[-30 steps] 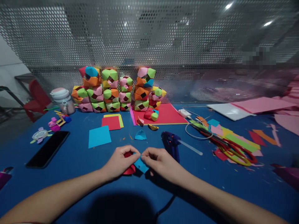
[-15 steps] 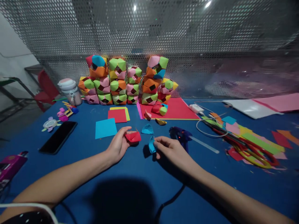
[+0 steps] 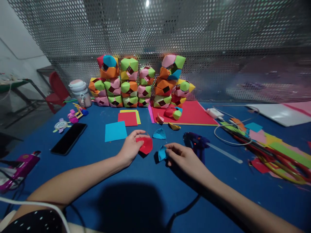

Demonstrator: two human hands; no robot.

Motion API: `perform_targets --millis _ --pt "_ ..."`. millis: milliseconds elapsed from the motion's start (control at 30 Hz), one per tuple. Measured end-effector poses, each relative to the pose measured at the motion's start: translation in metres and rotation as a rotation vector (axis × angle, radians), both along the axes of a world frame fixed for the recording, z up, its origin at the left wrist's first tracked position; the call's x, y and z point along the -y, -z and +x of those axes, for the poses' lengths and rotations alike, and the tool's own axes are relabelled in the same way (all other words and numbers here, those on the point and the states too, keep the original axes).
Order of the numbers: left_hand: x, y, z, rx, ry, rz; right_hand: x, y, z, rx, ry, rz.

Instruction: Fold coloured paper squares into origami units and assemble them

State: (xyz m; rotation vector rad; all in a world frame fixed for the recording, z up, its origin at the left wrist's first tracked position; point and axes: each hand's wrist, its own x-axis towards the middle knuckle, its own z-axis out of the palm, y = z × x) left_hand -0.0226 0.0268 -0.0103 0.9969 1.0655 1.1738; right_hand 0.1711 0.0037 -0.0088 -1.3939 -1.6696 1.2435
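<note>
Between the thumb and fingers of my left hand (image 3: 131, 147) is a red folded paper piece (image 3: 146, 145), its rounded side facing me. Close by on the right, my right hand (image 3: 181, 156) pinches a blue folded paper piece (image 3: 162, 153) just above the blue tabletop. The two pieces are apart. Another blue folded piece (image 3: 159, 133) lies on the table just beyond them. Beside my right hand rests a dark blue glue gun (image 3: 198, 141) with a clear glue stick in its back and a small red light on. A yellow folded piece (image 3: 174, 126) lies farther back.
Stacked colourful paper balls (image 3: 129, 87) line the back by a perforated metal screen (image 3: 136, 29). Blue (image 3: 116, 131) and red paper squares (image 3: 127, 119) lie left of centre. A phone (image 3: 69, 138) is at left; scissors (image 3: 282, 168), paper scraps and a white cable (image 3: 215, 131) are at right.
The red piece has turned in my left hand, now showing a rounder, broader face. My right hand still holds the blue piece, slightly turned. The whole view has shifted, so things appear farther right.
</note>
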Motion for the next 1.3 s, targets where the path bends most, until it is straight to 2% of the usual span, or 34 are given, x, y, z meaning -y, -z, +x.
perform_targets --millis 100,233,333,500,600,767,900,1000,1067,1233,1300 --pt "0.000 0.003 0.000 -0.052 -0.007 0.044 -0.002 0.005 0.003 0.132 0.004 0.121" --pt "0.002 0.003 0.001 -0.083 -0.012 0.059 -0.001 0.004 0.005 0.339 -0.010 0.426" --pt "0.008 0.001 0.002 -0.111 0.028 0.102 0.005 -0.002 0.000 0.343 -0.011 0.621" --pt "0.029 -0.007 0.006 -0.231 0.181 0.302 0.015 -0.008 -0.010 0.274 -0.110 0.721" --pt "0.039 -0.014 0.009 -0.251 0.211 0.286 0.018 -0.009 -0.012 0.190 -0.118 0.718" --pt "0.042 -0.022 0.013 -0.068 0.258 0.108 0.018 -0.013 -0.008 0.094 0.051 0.522" --pt "0.038 -0.023 0.014 0.011 0.211 0.032 0.019 -0.015 -0.006 -0.002 0.128 0.316" --pt "0.036 -0.023 0.014 0.037 0.165 0.018 0.020 -0.014 -0.006 -0.057 0.130 0.302" --pt "0.034 -0.021 0.014 0.048 0.149 0.015 0.021 -0.011 -0.005 -0.039 0.098 0.390" --pt "0.030 -0.015 0.011 0.045 0.145 -0.023 0.019 -0.004 0.000 0.112 -0.125 0.816" --pt "0.029 -0.014 0.010 0.005 0.136 -0.001 0.017 -0.001 0.002 0.172 -0.168 0.937"
